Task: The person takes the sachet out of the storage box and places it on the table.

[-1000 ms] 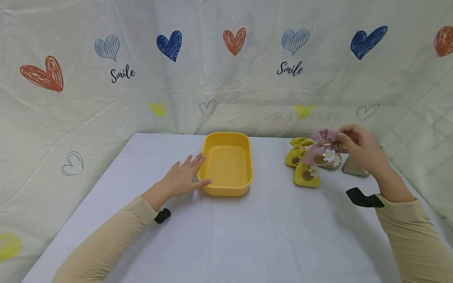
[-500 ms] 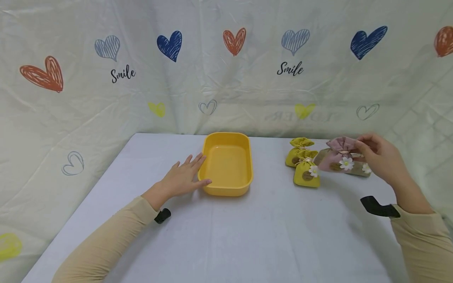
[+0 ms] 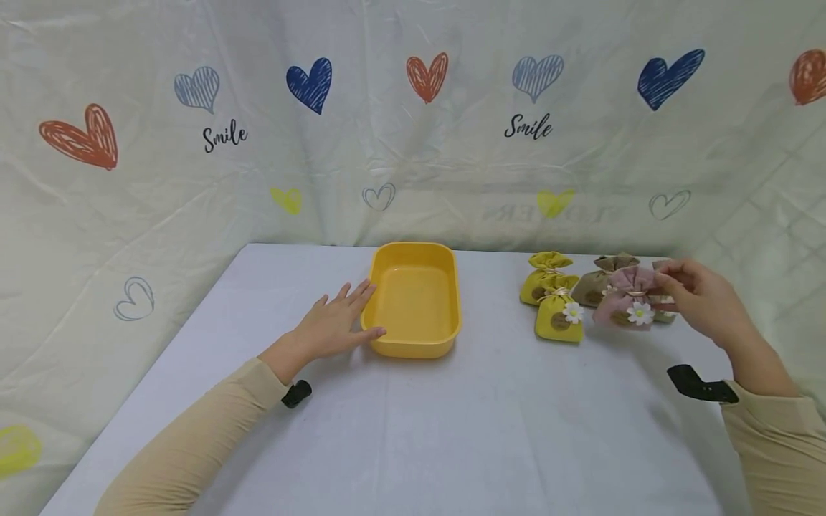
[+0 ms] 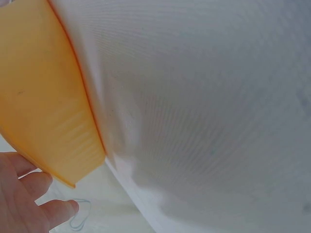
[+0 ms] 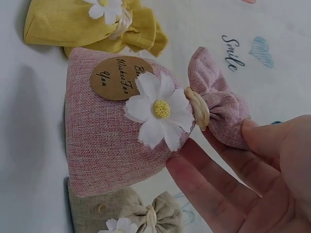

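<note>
My right hand (image 3: 700, 301) pinches the gathered neck of a pink cloth sachet (image 3: 626, 304) on the right side of the table. In the right wrist view, the pink sachet (image 5: 116, 141) bears a white fabric flower, a round brown tag and a straw-coloured tie. My left hand (image 3: 332, 322) lies with spread fingers against the left rim of a yellow plastic tray (image 3: 413, 347). Close up in the left wrist view are the tray's outer wall (image 4: 43, 87) and the fingertips beside its rim.
Two yellow sachets (image 3: 558, 322) stand left of the pink one. Behind it are a brown sachet (image 3: 590, 287) and another greyish-brown one partly hidden by my right hand. A white table (image 3: 452, 430) runs back to a hanging cloth (image 3: 413, 158) printed with hearts.
My right hand has carried the pink sachet rightward and down, from behind the front yellow sachet to in front of the brown ones. My left hand and the tray have stayed put.
</note>
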Tool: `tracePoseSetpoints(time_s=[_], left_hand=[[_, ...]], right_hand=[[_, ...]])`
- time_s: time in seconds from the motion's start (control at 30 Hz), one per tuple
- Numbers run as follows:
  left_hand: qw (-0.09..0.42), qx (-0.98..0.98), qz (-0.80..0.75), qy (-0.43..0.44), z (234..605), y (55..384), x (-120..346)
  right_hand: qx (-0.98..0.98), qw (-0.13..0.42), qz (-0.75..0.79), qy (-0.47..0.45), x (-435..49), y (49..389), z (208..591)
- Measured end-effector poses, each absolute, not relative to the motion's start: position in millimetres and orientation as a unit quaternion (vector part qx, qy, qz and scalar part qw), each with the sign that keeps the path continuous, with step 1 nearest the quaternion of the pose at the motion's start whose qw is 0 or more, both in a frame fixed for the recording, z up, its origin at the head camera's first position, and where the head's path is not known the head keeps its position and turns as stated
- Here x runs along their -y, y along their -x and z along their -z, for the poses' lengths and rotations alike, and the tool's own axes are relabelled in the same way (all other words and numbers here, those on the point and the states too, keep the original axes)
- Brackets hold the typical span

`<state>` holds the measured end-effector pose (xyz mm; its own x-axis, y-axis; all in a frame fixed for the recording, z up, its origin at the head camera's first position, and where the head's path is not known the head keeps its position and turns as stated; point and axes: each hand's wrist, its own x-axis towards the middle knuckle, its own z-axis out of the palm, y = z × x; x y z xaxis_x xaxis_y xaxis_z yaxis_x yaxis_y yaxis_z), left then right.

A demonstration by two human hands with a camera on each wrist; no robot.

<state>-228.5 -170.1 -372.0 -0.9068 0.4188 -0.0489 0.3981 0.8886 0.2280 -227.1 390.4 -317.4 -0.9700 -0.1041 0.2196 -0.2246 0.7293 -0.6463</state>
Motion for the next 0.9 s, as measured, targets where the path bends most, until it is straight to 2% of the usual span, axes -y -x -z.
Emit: tracePoseSetpoints(time_s=[0.57, 0.9], left_hand=[[0.049, -0.97, -0.108, -0.21, 371, 226, 169], [0.046, -0.97, -0.108, -0.211, 372, 227, 170]], right_hand=[[0.905, 0.017, -0.403, -0.132, -409, 228, 339], [0.895, 0.003, -0.424, -0.137, -414, 228, 342]])
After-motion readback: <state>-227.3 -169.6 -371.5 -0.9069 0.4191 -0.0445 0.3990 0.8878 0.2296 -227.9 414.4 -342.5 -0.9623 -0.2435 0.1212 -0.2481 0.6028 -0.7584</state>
